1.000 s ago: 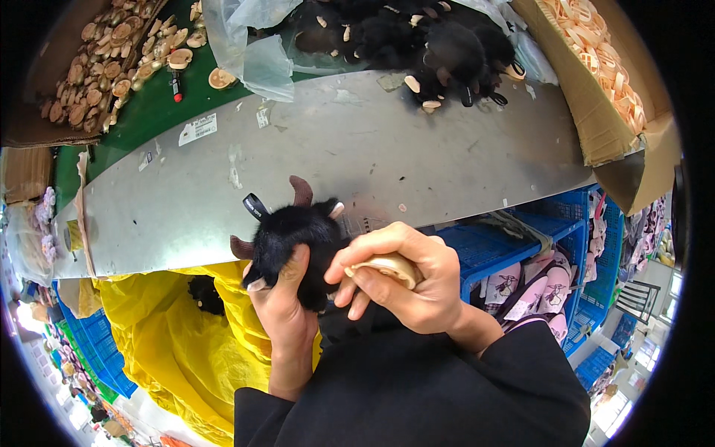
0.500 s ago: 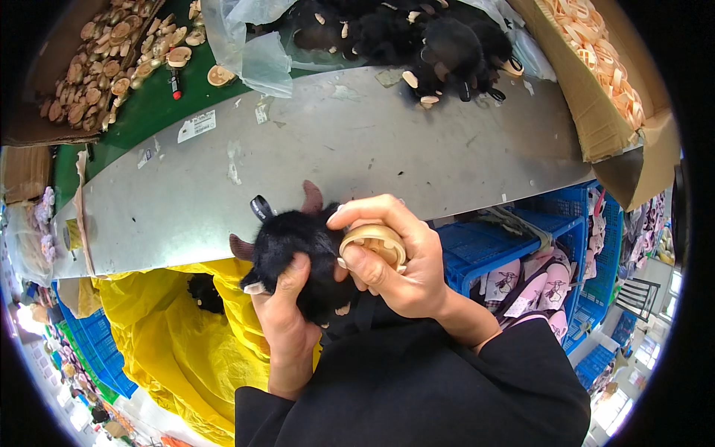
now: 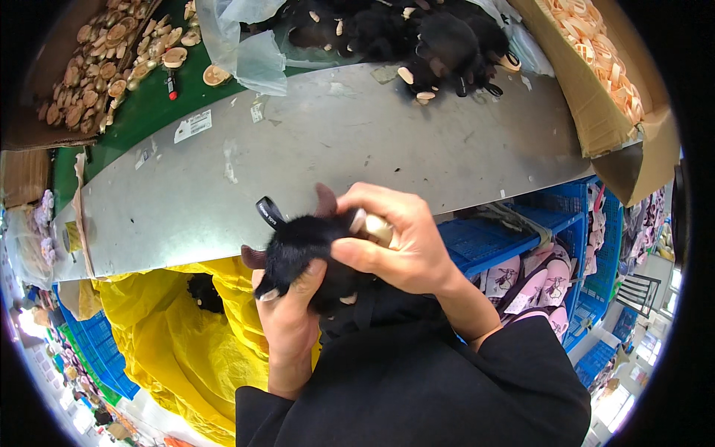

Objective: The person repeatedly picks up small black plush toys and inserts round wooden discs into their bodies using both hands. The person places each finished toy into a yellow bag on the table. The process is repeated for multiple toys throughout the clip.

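Observation:
My left hand [image 3: 289, 320] is closed around a small black plush toy [image 3: 302, 249] with brown horns and a black loop tag, its thumb pressing into the fur. In my right hand [image 3: 410, 249] is a round, hollow beige plastic piece [image 3: 378, 229], gripped between thumb and fingers. The piece is turned edge-on against the right side of the plush toy. My right fingers hide most of the spot where the two meet, so I cannot tell whether they are joined. Both hands are just in front of the grey metal worktop [image 3: 320, 149].
More black plush toys [image 3: 447, 52] are heaped on clear plastic at the back. Far left, a carton [image 3: 56, 134] holds round beige pieces beside a red-tipped pen [image 3: 172, 86]. A carton of peach-coloured bands [image 3: 599, 59] stands right. Below are a yellow bag [image 3: 179, 357] and blue crates [image 3: 484, 242].
My right hand has turned the beige piece from its open side facing me to edge-on and brought it against the plush toy. The toy has shifted slightly right.

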The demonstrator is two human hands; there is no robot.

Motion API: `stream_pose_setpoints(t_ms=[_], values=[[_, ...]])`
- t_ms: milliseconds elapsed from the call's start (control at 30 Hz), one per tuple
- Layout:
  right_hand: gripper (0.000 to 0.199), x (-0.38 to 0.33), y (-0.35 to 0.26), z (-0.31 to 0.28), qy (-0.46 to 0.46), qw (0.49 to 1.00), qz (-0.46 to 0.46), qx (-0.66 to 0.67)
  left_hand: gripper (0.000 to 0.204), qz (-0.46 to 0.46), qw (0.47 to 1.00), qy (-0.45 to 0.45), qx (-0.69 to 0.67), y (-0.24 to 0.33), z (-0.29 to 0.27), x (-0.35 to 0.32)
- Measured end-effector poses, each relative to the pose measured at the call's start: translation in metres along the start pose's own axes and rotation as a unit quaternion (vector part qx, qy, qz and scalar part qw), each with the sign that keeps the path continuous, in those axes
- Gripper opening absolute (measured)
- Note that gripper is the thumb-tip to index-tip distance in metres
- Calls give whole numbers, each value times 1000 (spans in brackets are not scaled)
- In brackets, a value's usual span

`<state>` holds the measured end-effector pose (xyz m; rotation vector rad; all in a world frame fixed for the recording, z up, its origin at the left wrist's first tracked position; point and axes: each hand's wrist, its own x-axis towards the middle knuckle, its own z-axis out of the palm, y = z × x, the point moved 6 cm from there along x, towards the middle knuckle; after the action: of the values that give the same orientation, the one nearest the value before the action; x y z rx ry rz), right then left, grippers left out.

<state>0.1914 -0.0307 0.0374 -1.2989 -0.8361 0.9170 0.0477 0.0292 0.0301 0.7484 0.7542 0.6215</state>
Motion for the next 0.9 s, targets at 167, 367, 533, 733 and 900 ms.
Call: stream_pose_setpoints(t_ms=[167, 367, 533, 733, 900], values=[[14, -2, 2, 10, -2, 999, 41, 34, 50, 10, 998, 24, -51, -10, -1, -8], [17, 0, 0, 11, 15, 999, -4, 39, 55, 31, 994, -11, -101, -15, -7, -8], [17, 0, 0, 10, 12, 1000, -16, 24, 59, -7, 991, -21, -135, -27, -15, -8], [14, 0, -2, 9, 34, 995, -84, -35, 56, -18, 976, -57, -211, -43, -27, -8], [10, -4, 3, 14, 69, 990, -109, -52, 61, -1, 990, -73, -121, -37, -31, -6]])
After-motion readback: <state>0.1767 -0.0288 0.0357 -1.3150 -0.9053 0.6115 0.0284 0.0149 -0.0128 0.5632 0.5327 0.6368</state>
